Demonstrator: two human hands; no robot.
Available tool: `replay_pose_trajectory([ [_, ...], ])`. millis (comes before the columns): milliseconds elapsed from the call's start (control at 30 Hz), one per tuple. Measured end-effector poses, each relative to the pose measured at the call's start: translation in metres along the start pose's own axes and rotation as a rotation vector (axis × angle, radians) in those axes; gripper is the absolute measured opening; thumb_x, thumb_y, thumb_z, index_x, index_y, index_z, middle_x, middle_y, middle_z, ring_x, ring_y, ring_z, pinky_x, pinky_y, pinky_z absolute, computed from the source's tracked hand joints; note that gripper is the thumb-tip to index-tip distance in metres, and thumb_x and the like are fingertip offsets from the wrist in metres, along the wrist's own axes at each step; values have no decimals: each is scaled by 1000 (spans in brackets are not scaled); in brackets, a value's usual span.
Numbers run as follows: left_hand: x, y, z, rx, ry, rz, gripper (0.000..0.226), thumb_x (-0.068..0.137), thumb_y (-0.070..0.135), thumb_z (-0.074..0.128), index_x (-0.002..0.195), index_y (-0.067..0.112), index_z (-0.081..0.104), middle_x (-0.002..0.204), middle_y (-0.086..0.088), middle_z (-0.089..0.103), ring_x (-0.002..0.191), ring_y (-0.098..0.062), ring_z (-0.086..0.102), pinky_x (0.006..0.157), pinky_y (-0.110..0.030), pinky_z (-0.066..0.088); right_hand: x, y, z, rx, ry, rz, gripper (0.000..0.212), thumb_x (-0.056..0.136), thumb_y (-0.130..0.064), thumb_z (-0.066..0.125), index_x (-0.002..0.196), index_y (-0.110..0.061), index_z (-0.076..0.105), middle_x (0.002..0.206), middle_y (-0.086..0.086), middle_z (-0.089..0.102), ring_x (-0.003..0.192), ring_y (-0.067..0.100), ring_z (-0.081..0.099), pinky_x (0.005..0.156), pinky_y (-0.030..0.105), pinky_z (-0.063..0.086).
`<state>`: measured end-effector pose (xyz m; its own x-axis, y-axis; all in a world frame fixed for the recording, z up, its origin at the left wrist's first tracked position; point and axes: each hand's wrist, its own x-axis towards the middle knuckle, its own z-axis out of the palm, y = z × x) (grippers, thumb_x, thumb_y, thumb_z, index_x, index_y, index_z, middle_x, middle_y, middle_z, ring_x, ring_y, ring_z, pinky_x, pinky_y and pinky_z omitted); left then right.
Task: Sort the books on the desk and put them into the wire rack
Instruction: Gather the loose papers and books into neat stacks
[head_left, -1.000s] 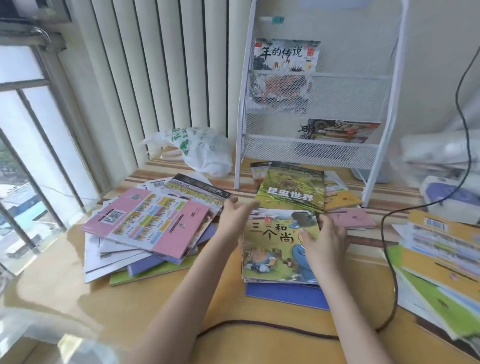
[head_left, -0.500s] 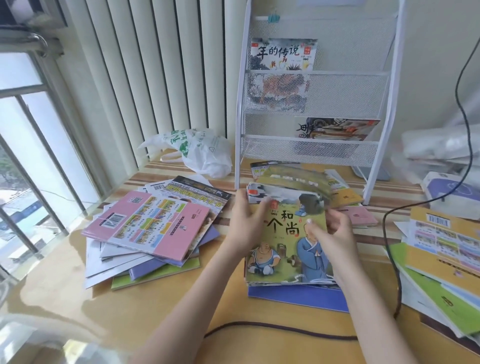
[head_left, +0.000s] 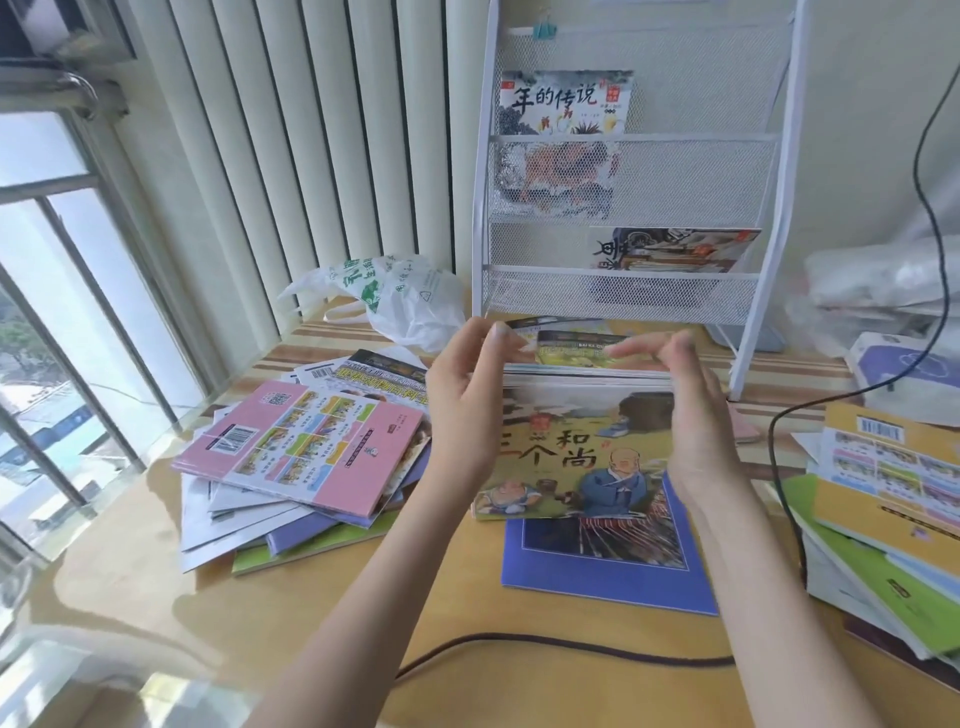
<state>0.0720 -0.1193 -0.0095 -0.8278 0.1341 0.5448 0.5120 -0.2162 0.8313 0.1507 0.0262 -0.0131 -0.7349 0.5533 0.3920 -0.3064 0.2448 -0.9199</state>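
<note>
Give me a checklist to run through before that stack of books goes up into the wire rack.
1. Both hands on the stack: ok. Left hand and right hand grip the stack of books from either side.
2. Stack edges squared: cannot tell, far edges blurred.
3. Stack off the blue book: ok at the far end; near edge cannot tell.
4. Free space in the wire rack: ok, bottom tier's left part looks free.
5. Black cable away from the lift: ok, it lies nearer the person.
</note>
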Motion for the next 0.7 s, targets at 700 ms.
replay_pose_trajectory([
  [700, 10, -46, -2, 599, -307, -493, 56, 86, 66, 46, 70, 12, 49, 68, -8, 56, 67, -25, 59, 61, -36, 49, 14, 26, -6, -570, 44, 264, 41, 84, -47, 64, 103, -14, 49, 84, -9, 49, 83, 16, 46, 70, 29, 34],
])
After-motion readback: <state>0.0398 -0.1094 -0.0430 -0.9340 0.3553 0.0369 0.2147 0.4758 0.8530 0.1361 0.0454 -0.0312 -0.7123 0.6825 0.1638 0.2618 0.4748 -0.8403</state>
